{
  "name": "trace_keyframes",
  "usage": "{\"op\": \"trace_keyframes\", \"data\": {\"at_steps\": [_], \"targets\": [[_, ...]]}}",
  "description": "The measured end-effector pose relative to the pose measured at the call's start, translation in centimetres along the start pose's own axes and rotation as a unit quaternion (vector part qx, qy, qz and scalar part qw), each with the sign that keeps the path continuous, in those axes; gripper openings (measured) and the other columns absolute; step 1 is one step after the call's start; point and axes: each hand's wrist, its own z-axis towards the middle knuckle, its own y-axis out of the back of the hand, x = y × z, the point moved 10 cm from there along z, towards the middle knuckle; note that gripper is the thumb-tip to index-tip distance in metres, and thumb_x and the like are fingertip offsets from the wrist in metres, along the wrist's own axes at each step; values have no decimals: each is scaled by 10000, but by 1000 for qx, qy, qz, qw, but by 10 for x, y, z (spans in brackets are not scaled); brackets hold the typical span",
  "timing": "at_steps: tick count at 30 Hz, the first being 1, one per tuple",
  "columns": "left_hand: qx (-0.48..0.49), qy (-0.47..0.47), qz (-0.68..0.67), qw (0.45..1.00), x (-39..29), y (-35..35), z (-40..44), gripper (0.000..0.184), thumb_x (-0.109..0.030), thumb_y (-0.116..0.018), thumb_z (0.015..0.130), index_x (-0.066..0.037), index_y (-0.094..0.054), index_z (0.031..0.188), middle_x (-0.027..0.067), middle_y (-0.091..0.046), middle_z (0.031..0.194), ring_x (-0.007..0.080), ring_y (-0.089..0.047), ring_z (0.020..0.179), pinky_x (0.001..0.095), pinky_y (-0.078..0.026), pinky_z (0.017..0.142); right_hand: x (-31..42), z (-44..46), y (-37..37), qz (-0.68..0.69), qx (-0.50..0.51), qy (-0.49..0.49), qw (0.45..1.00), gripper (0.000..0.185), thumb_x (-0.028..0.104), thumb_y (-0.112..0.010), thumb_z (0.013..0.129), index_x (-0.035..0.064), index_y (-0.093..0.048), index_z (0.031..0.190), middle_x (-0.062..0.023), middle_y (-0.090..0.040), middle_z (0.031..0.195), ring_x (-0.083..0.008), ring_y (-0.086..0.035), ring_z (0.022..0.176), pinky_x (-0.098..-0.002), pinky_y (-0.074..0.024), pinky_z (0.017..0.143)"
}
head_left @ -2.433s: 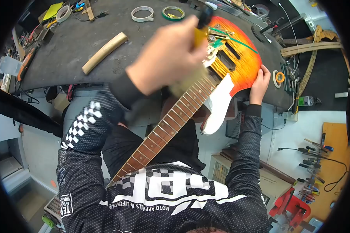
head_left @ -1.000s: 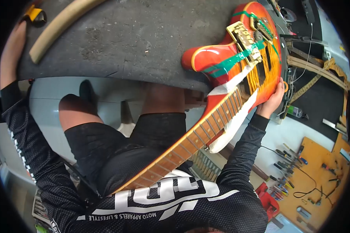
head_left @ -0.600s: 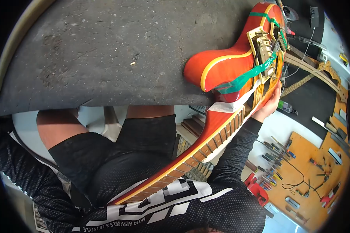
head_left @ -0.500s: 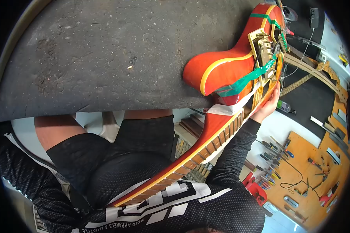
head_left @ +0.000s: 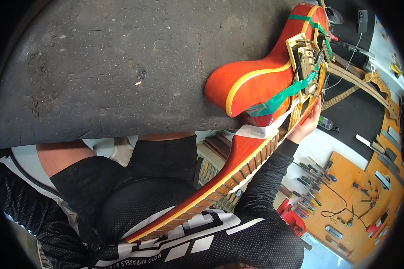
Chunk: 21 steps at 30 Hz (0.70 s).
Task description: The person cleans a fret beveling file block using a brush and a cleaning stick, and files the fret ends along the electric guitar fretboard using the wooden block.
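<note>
A red electric guitar (head_left: 251, 85) with cream edging lies tilted at the bench's right side, its neck (head_left: 220, 188) running down across my torso. Green tape (head_left: 280, 96) crosses the body. White tape (head_left: 260, 131) wraps the area where neck meets body. The pickups and bridge parts (head_left: 307, 62) sit loose-looking in cream frames, with a bundle of strings beside them. My right hand (head_left: 306, 126) curls round the guitar's far edge near the neck joint; part of its fingers is hidden behind the body. Only my left sleeve (head_left: 36, 210) shows, the hand being outside the view.
A dark, scuffed bench mat (head_left: 98, 67) spreads beneath the guitar. Guitar necks (head_left: 363, 83) lie on another surface at right. Beyond it, a wooden tool board (head_left: 345, 197) carries screwdrivers, files and a cable. A green-and-grey rotary tool (head_left: 328, 124) lies nearby.
The view has shifted slightly, so bench and guitar appear a little further left. My right hand keeps its place at the guitar's edge.
</note>
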Motion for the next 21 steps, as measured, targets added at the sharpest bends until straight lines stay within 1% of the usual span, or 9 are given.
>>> {"op": "trace_keyframes", "data": {"at_steps": [3, 5, 8, 12, 15, 17, 18, 21], "targets": [[-12, -42, 42, 998, 12, -4, 0, 438, 85, -466, 924, 61, -778, 1229, 208, -770, 1285, 350, -716, 1204, 408, -541, 1105, 2, -1, 0, -19, -12, 7, 1000, 504, 212, -429, 1198, -45, -518, 1622, -156, -594, 1630, -272, -574, 1495, -429, -433, 1267], [1, -81, 24, 996, 12, 0, 0, 439, 80, -471, 905, 52, -786, 1210, 210, -770, 1288, 366, -711, 1211, 424, -533, 1117, -1, 0, 1, -6, -6, -3, 1000, 510, 216, -416, 1200, -48, -511, 1626, -158, -591, 1633, -277, -571, 1499, -436, -427, 1271], [1, -103, 33, 994, 16, -1, 1, 446, 76, -481, 879, 44, -792, 1197, 217, -769, 1293, 377, -707, 1213, 438, -523, 1130, -4, 4, 4, -11, 1, -1, 1000, 519, 224, -400, 1203, -49, -500, 1633, -160, -586, 1637, -285, -569, 1501, -444, -423, 1274], [-17, -58, 84, 995, 14, -6, 3, 447, 76, -482, 875, 46, -792, 1195, 221, -771, 1294, 376, -707, 1217, 439, -523, 1130, -2, 4, 3, -18, 2, 4, 1000, 523, 230, -398, 1203, -43, -494, 1639, -160, -580, 1644, -290, -570, 1500, -446, -424, 1273], [-18, -78, 58, 995, 19, -5, 2, 446, 77, -489, 871, 47, -791, 1197, 220, -771, 1293, 377, -706, 1220, 440, -522, 1130, -3, 2, 1, 6, 3, -11, 1000, 525, 230, -400, 1200, -38, -492, 1641, -161, -579, 1645, -290, -569, 1502, -445, -423, 1273], [1, -108, 34, 994, 20, -1, 2, 444, 77, -493, 870, 48, -790, 1199, 218, -771, 1295, 377, -705, 1221, 439, -521, 1129, -4, 3, 3, 5, 9, -8, 1000, 525, 230, -402, 1198, -36, -493, 1641, -160, -582, 1642, -290, -569, 1502, -445, -425, 1272], [2, -108, 33, 994, 20, -2, 2, 443, 78, -493, 872, 50, -790, 1200, 217, -770, 1295, 376, -705, 1220, 440, -522, 1127, -4, 3, 2, 5, 11, -7, 1000, 525, 230, -403, 1197, -35, -493, 1641, -160, -584, 1641, -291, -569, 1502, -445, -426, 1271], [5, -108, 32, 994, 20, -2, 2, 437, 84, -493, 882, 54, -787, 1204, 215, -767, 1292, 373, -703, 1213, 439, -525, 1118, 0, 0, -3, 17, 17, 3, 1000, 469, 211, -441, 1178, -43, -539, 1561, -154, -641, 1513, -265, -623, 1396, -426, -486, 1203]]}}
